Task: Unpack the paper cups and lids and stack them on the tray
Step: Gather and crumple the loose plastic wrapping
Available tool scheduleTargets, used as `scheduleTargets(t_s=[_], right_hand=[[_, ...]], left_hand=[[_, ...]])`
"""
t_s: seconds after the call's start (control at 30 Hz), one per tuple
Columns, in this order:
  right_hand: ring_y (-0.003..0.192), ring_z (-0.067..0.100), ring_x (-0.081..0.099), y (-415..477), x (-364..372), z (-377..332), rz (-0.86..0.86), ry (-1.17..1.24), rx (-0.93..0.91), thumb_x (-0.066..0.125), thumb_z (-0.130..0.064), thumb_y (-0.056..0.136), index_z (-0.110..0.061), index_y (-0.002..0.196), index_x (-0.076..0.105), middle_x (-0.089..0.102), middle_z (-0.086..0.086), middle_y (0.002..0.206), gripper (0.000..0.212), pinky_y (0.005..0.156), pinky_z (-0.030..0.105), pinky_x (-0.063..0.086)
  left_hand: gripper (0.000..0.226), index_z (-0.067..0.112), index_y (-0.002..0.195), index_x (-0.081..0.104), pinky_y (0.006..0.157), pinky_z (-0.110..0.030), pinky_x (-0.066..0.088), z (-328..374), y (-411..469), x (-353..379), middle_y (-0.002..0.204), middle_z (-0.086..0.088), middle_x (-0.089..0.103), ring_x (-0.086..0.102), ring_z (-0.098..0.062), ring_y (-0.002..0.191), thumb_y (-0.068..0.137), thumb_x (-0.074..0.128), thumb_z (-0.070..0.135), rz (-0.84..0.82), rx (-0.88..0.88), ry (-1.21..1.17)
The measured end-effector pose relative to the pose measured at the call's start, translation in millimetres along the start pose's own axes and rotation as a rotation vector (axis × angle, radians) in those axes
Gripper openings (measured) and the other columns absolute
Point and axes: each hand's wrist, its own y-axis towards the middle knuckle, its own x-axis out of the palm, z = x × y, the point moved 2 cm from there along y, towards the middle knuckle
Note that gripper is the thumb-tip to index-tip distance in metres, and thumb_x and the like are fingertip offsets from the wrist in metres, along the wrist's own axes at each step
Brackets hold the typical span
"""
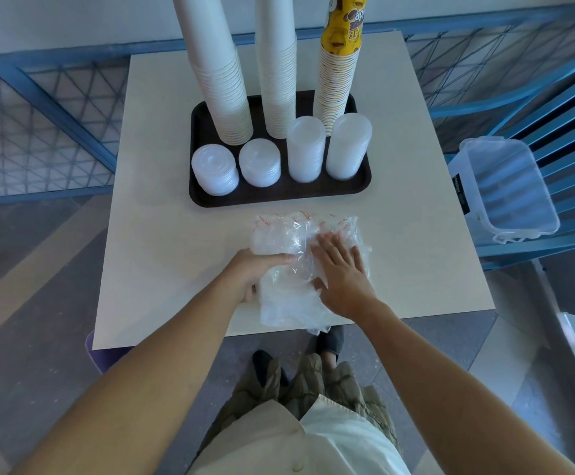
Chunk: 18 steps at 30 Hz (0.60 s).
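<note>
Head: plastic bags (289,303) under R fingers (330,245), L hand (255,272) gripping.

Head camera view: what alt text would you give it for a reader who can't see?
A person's left hand grips and right hand presses flat on crumpled clear plastic packaging at the near edge of a pale table. Behind it, a dark tray holds three tall cup stacks and four short lid stacks.

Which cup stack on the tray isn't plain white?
The rightmost cup stack: yellow printed pattern. The left cup stack and middle cup stack are plain white.
</note>
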Motion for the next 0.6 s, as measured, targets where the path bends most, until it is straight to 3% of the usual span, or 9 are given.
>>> scheduleTargets(t_s=[0.07, 0.1, 0.2, 0.27, 0.33, 0.43, 0.5, 0.57, 0.6], right_hand=[[0.161, 0.019, 0.007, 5.6, -7.2, -0.7, 0.088, 0.192, 0.021, 0.062, -0.016, 0.091, -0.022, 0.158, 0.035, 0.025, -0.002, 0.17, 0.073, 0.128, 0.057, 0.009], [0.159, 0.022, 0.018, 7.4, -12.8, -2.5, 0.156, 0.287, 0.037, 0.062, -0.01, 0.088, -0.02, 0.153, 0.043, 0.036, 0.0, 0.165, 0.069, 0.126, 0.058, 0.016], [0.155, 0.032, 0.027, 6.0, -26.6, -6.3, 0.408, 0.377, 0.113, 0.056, 0.005, 0.079, -0.012, 0.139, 0.056, 0.047, 0.007, 0.158, 0.063, 0.123, 0.06, 0.026], [0.154, 0.039, 0.024, 1.3, -32.1, -11.3, 0.554, 0.272, 0.124, 0.054, 0.004, 0.079, -0.009, 0.136, 0.06, 0.044, 0.011, 0.159, 0.058, 0.121, 0.062, 0.027], [0.157, 0.037, 0.015, -1.4, -33.4, -22.1, 0.496, 0.196, 0.106, 0.056, -0.015, 0.091, -0.009, 0.144, 0.053, 0.033, 0.011, 0.166, 0.054, 0.124, 0.062, 0.022], [0.159, 0.029, -0.014, 2.8, -30.7, -38.9, 0.151, 0.125, 0.204, 0.039, -0.062, 0.102, -0.017, 0.164, 0.017, -0.005, 0.003, 0.174, 0.08, 0.128, 0.055, -0.003], [0.158, 0.029, -0.021, 8.1, -32.4, -44.1, 0.066, 0.132, 0.302, 0.031, -0.076, 0.097, -0.019, 0.166, 0.003, -0.016, 0.003, 0.173, 0.093, 0.127, 0.057, -0.006], [0.158, 0.031, -0.017, 14.1, -37.3, -45.3, 0.068, 0.2, 0.373, 0.032, -0.078, 0.096, -0.019, 0.166, 0.002, -0.014, 0.005, 0.173, 0.097, 0.127, 0.057, -0.004], [0.159, 0.032, -0.012, 16.5, -40.4, -45.1, 0.083, 0.261, 0.394, 0.035, -0.076, 0.096, -0.02, 0.166, 0.002, -0.009, 0.005, 0.174, 0.095, 0.128, 0.056, -0.001]], left_hand=[[0.039, 0.013, 0.098, 0.071, 0.052, -0.018, 0.041, 1.3, -2.2, 4.4, 0.06, 0.005, 0.065, 0.056, -0.012, 0.045, 0.076, 0.092, 0.037, -0.003, -0.002, -0.054], [0.029, 0.008, 0.099, 0.072, 0.051, -0.019, 0.049, 1.2, -4.3, 6.1, 0.062, 0.003, 0.07, 0.065, -0.013, 0.047, 0.081, 0.09, 0.024, -0.011, 0.011, -0.122], [0.036, 0.004, 0.109, 0.074, 0.073, -0.042, 0.063, -9.6, 1.0, 7.3, 0.1, -0.016, 0.079, 0.079, -0.033, 0.085, 0.079, 0.091, 0.015, 0.002, -0.01, -0.246], [0.038, 0.005, 0.107, 0.074, 0.074, -0.047, 0.061, -14.1, 0.2, 4.9, 0.1, -0.014, 0.077, 0.076, -0.035, 0.088, 0.077, 0.092, 0.02, 0.027, -0.015, -0.275], [0.038, 0.004, 0.108, 0.076, 0.067, -0.043, 0.061, -17.7, 0.4, 5.6, 0.095, -0.013, 0.074, 0.074, -0.032, 0.08, 0.076, 0.091, 0.019, 0.015, -0.016, -0.332], [0.025, 0.008, 0.105, 0.077, 0.051, -0.023, 0.044, -16.8, -8.2, 8.6, 0.084, -0.007, 0.072, 0.062, -0.018, 0.058, 0.087, 0.085, 0.023, -0.002, 0.001, -0.366], [0.028, 0.015, 0.108, 0.08, 0.068, -0.029, 0.046, -14.2, -11.8, 10.3, 0.093, -0.002, 0.078, 0.062, -0.021, 0.079, 0.087, 0.087, 0.032, -0.091, 0.056, -0.38], [0.034, 0.015, 0.117, 0.078, 0.099, -0.037, 0.051, -8.2, -19.5, 9.2, 0.114, -0.002, 0.08, 0.071, -0.022, 0.107, 0.087, 0.087, 0.029, -0.2, 0.127, -0.419], [0.037, 0.013, 0.123, 0.076, 0.106, -0.041, 0.051, -5.2, -22.9, 7.9, 0.12, -0.005, 0.078, 0.072, -0.023, 0.114, 0.09, 0.084, 0.025, -0.253, 0.151, -0.438]])
